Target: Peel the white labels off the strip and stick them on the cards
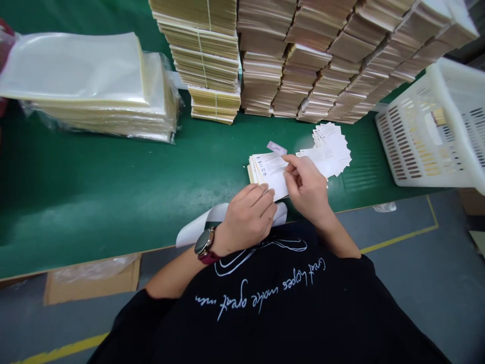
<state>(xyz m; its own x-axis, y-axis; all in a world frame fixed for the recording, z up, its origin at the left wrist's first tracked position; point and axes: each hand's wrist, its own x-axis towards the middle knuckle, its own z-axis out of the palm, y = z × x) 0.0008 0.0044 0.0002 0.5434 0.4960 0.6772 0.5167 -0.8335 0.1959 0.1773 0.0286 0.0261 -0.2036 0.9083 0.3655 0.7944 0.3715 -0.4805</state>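
A small stack of printed white cards [271, 169] lies near the front of the green table. My left hand [250, 212] is closed at the stack's near-left edge, fingers curled over the cards. At the stack's right side my right hand [306, 184] pinches with thumb and forefinger at the top card's edge; what is between the tips is too small to make out. Fanned white cards [331, 149] spread out just beyond the right hand. Behind the stack rests a small pinkish slip [276, 148].
Tall bundles of cards [261, 81] line the back of the green table [113, 177]. Clear plastic bags [76, 71] are piled at the left. A white perforated basket [413, 136] stands at the right. Curled white paper [193, 227] lies at the front edge.
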